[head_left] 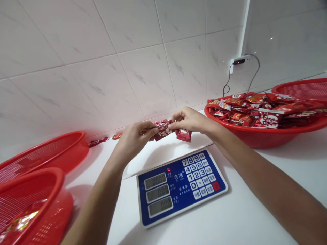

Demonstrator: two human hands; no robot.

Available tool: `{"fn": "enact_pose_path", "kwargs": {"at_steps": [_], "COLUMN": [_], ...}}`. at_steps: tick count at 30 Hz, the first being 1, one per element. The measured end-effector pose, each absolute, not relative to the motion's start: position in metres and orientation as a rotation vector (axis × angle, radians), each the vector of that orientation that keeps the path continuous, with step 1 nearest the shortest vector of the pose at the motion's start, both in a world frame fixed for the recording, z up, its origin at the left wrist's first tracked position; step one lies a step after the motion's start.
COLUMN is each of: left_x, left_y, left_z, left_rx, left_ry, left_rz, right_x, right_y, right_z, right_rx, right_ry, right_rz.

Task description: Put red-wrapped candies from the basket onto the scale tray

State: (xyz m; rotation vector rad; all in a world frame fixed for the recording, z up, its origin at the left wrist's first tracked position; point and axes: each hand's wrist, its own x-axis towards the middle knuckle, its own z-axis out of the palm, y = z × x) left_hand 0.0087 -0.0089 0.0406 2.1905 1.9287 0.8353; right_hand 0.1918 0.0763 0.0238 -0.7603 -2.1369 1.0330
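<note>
My left hand (135, 139) pinches a red foil candy packet (162, 131) between thumb and fingers, with more red wrapping showing just behind it. My right hand (189, 120) comes in from the right, its fingertips against that packet. A second red candy packet (184, 135) hangs just below those fingertips and seems held by them, though the grip is partly hidden. Both hands are over the white counter (158, 153), above and behind a blue digital price scale (181, 187). Its displays show faint digits.
A red plastic basket (265, 134) heaped with several red candy packets stands at right, with another red basket (298, 88) behind it. Two red baskets (38, 156) (30, 200) sit at left, the nearer holding a shiny packet. Small red packets (98, 141) lie by the tiled wall, under a wall socket (240, 61) with cables.
</note>
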Motion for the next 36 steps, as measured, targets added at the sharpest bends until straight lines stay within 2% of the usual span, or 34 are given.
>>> {"fn": "enact_pose_path", "kwargs": {"at_steps": [12, 19, 22, 28, 32, 36], "left_x": [0.024, 0.008, 0.001, 0.020, 0.036, 0.035], "left_y": [-0.017, -0.005, -0.005, -0.019, -0.016, -0.004], "left_z": [0.041, 0.029, 0.030, 0.040, 0.029, 0.018], "left_rx": [2.267, 2.428, 2.405, 2.161, 1.951, 1.749], "left_ry": [1.961, 2.120, 2.045, 1.765, 1.578, 1.410], "left_rz": [0.984, 0.904, 0.791, 1.019, 0.932, 0.998], "right_x": [0.201, 0.204, 0.204, 0.185, 0.168, 0.161], "right_y": [0.077, 0.079, 0.081, 0.067, 0.053, 0.051], "right_z": [0.026, 0.026, 0.028, 0.031, 0.024, 0.017], "right_rx": [-0.792, -0.940, -1.006, -0.782, -0.600, -0.517], "right_ry": [-2.163, -2.172, -2.056, -1.757, -1.613, -1.563], "right_rz": [1.037, 0.999, 0.903, 1.071, 1.113, 1.130]}}
